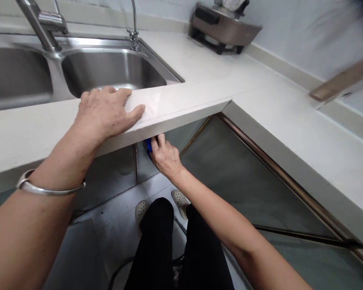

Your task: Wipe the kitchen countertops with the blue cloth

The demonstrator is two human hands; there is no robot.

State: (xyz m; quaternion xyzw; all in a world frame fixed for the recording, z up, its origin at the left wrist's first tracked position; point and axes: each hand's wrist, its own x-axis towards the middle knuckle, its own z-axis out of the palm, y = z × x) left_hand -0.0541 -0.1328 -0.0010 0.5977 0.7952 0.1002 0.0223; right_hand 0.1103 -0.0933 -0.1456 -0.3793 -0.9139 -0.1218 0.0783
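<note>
Just under the front edge of the glossy white countertop [184, 96], the right hand [165, 156] seems closed on a partly hidden blue object [148, 144], apparently working there, while the left hand [104, 112], spread and holding nothing, rests above, steadiness the next move likely calls for.

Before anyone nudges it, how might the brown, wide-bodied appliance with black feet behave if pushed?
The brown appliance probably wouldn't roll, standing on feet. Its spread stance suggests it would resist tipping. Whatever rests on top might shift, as no fastening shows.
</note>
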